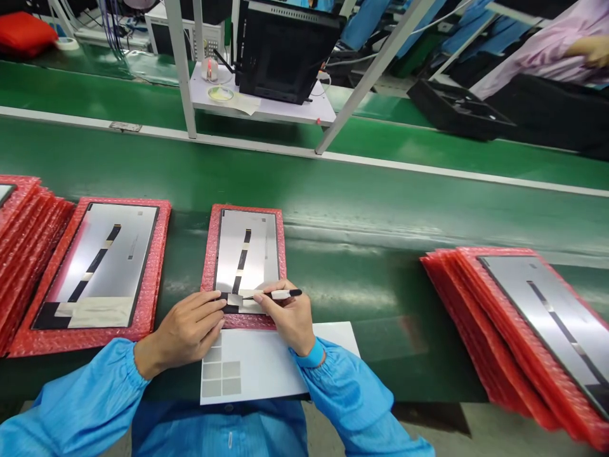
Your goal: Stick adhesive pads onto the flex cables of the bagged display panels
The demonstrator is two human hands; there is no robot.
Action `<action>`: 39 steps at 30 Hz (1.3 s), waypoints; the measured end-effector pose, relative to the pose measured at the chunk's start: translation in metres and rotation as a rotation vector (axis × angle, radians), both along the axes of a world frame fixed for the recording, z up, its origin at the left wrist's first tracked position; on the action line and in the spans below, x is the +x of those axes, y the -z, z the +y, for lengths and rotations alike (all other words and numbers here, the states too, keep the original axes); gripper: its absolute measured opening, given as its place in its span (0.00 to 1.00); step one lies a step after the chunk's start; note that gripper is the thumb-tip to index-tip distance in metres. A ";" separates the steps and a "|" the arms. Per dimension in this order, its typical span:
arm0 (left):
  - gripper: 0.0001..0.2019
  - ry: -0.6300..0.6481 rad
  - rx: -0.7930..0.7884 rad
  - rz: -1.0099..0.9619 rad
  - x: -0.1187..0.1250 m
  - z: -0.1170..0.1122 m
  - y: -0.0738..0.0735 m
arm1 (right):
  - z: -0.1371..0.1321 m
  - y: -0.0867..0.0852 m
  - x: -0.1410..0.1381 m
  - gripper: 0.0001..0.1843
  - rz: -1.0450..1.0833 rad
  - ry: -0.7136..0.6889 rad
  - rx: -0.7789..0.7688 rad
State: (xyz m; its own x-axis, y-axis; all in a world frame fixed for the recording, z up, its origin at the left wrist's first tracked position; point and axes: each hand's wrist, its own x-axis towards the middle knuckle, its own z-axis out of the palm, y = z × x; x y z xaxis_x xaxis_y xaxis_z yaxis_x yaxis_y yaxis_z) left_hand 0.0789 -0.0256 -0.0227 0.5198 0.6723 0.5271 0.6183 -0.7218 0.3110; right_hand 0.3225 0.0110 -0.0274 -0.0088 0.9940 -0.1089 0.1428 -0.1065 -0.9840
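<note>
A silver display panel [247,244] with a black flex strip lies on a red bubble-wrap sheet [210,247] in front of me. My left hand [190,330] rests on the panel's near edge, its fingertips pressing a small grey sticker [235,299] there. My right hand [288,317] is closed on a thin pen-like tool [280,294] whose tip touches the same sticker. A white sheet with grey sticker squares [257,368] lies under both wrists.
Another panel on red wrap [102,266] lies to the left, beside a red stack [21,216]. A stack of wrapped panels [537,317] sits at right. The green conveyor belt [380,209] runs across. A monitor [285,51] stands on a white shelf beyond.
</note>
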 end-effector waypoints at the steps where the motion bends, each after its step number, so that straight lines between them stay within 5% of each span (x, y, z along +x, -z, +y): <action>1: 0.07 0.001 -0.003 0.001 0.000 0.000 0.000 | 0.000 0.000 0.000 0.12 0.001 -0.002 0.004; 39: 0.12 0.030 -0.081 0.021 -0.003 -0.003 -0.003 | 0.001 -0.001 0.000 0.11 -0.051 0.000 0.026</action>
